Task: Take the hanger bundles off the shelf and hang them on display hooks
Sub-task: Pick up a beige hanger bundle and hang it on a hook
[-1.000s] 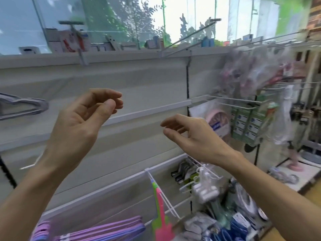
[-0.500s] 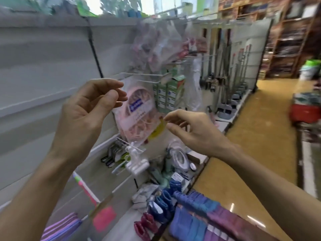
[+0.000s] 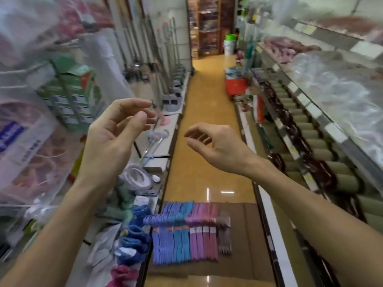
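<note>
Several hanger bundles in blue, purple, pink and brown lie side by side on a brown cardboard sheet on the aisle floor, low in the middle of the view. My left hand is raised at chest height with loosely curled fingers and holds nothing. My right hand hovers beside it, fingers relaxed and empty. Both hands are well above the bundles and apart from them.
Display racks with bagged goods and green boxes fill the left. Blue and pink slippers lie on the low left shelf. Shelves of rolls and plastic-wrapped goods run along the right. The orange floor aisle stretches ahead.
My view has swung right, from the white wall panel with hooks to looking down the aisle. The hanger bundles on the cardboard have come into view. Both hands stay raised and empty.
</note>
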Demonstrator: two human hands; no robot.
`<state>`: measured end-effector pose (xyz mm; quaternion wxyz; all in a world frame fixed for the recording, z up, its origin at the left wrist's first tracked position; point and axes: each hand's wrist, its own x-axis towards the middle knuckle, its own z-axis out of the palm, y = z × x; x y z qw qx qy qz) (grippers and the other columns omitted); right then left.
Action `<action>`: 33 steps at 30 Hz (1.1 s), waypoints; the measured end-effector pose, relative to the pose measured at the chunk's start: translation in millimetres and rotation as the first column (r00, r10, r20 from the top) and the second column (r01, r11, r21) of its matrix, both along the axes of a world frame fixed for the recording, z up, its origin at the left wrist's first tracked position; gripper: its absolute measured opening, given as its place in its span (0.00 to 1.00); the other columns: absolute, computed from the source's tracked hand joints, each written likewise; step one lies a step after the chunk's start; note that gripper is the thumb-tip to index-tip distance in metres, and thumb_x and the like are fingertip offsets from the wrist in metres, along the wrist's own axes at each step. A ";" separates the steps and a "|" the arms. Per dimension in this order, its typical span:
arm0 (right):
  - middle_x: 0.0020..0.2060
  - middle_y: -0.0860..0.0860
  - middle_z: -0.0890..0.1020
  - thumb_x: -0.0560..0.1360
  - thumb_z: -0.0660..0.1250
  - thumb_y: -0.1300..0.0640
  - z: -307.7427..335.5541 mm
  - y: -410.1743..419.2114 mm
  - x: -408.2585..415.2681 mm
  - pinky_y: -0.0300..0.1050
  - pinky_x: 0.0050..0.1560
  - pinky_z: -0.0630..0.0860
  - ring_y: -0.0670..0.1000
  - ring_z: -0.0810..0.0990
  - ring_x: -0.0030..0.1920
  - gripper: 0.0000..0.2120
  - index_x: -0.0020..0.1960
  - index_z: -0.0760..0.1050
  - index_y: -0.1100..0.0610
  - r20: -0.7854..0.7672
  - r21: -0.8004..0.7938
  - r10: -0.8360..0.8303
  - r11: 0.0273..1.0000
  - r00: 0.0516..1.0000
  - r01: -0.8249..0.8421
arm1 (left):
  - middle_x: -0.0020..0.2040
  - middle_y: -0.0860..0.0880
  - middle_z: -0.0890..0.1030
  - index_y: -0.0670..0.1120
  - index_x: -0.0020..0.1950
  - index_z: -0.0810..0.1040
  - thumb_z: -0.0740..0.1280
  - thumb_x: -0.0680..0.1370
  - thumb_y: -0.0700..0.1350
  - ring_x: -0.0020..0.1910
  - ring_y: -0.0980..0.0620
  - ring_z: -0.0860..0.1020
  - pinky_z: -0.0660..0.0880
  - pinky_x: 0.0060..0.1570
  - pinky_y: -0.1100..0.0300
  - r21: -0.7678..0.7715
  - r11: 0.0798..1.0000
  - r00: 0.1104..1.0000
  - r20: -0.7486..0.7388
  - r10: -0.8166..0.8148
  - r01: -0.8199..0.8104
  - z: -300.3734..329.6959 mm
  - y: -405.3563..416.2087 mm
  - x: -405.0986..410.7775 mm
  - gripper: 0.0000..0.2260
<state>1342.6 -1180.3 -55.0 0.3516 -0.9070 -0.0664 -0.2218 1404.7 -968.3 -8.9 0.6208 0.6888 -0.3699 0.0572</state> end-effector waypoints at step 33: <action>0.54 0.49 0.80 0.82 0.64 0.53 -675.5 -143.2 35.1 0.38 0.51 0.75 0.46 0.79 0.53 0.16 0.68 0.74 0.56 -0.537 0.052 -0.388 0.871 0.749 0.489 | 0.50 0.47 0.84 0.47 0.61 0.78 0.64 0.82 0.42 0.50 0.51 0.84 0.81 0.51 0.59 0.163 0.972 0.899 -0.429 -0.083 0.167 -669.7 -136.5 82.5 0.09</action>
